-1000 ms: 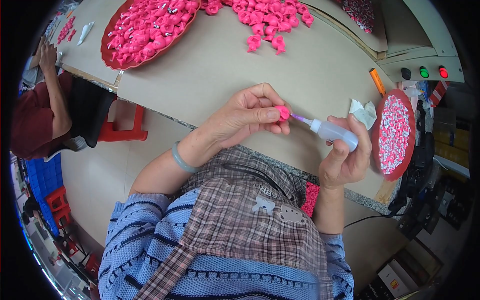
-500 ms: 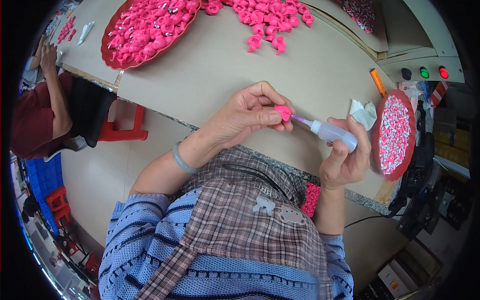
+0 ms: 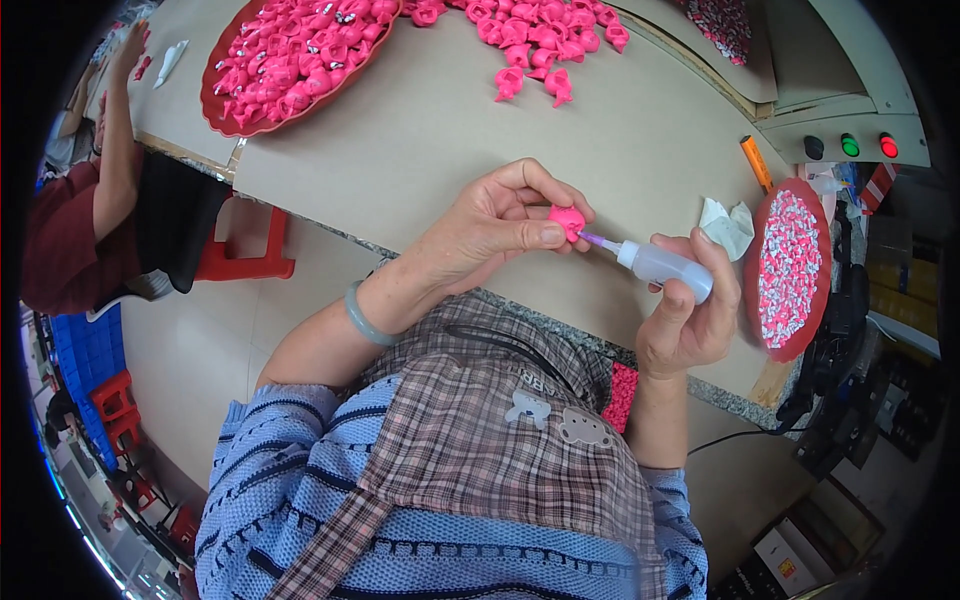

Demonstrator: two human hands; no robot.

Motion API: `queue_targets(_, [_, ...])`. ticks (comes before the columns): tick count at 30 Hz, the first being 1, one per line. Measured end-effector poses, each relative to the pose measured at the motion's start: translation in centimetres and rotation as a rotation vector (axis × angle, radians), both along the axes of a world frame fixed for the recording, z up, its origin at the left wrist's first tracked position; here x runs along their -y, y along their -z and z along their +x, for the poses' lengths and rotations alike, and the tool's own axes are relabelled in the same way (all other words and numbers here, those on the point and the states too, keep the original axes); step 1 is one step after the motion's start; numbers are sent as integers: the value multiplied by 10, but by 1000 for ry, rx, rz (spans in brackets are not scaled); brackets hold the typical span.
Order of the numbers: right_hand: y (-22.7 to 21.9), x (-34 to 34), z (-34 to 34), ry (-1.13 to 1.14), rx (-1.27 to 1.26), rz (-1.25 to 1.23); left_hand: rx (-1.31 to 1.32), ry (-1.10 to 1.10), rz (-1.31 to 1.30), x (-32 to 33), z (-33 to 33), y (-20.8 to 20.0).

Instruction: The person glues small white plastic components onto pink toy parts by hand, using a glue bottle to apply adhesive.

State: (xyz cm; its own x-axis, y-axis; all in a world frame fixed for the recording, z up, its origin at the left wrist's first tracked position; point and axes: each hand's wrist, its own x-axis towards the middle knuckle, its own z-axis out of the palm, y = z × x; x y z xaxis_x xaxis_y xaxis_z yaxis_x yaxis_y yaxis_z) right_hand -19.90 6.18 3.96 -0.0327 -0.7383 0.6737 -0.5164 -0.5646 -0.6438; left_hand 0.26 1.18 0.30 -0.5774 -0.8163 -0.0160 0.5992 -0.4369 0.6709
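Note:
Over the table, my left hand [image 3: 510, 215] pinches a small pink moulded plastic piece [image 3: 567, 220] between thumb and fingertips. My right hand [image 3: 695, 310] is closed round a translucent squeeze bottle [image 3: 668, 270] with a white collar and a thin purple nozzle [image 3: 598, 240]. The bottle is tilted, and its nozzle tip meets the lower right side of the pink piece. Whether any liquid comes out is too small to see.
A red scalloped tray [image 3: 212, 100] heaped with pink pieces stands far left; more pink pieces [image 3: 540, 40] lie beside it. At right are a red tray [image 3: 822, 290] of small pink-and-white parts, crumpled tissue [image 3: 727, 228] and an orange marker [image 3: 755, 163]. A co-worker [image 3: 80, 235] sits left.
The pink piece has turned slightly and shifted up a little in my left hand. The bottle has moved slightly left with its nozzle. The co-worker's arm has reached farther over the table.

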Motion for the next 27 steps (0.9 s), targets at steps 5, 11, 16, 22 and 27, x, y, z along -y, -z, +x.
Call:
queue_targets(5, [-2, -2, -3, -26, -32, -10, 10, 9, 0, -1, 1, -1])
queue_targets(11, [-5, 6, -2, -30, -30, -1, 9, -2, 6, 3, -1, 0])
queue_targets(16, [-11, 7, -4, 5, -70, -4, -2, 9, -19, 6, -2, 0])
queue_targets(22, [-16, 13, -6, -90, 639, 357, 0, 28, 44, 2, 0, -1])
queue_targets(27, [-21, 38, -25, -162, 848, 579, -47, 69, 70, 1, 2, -1])
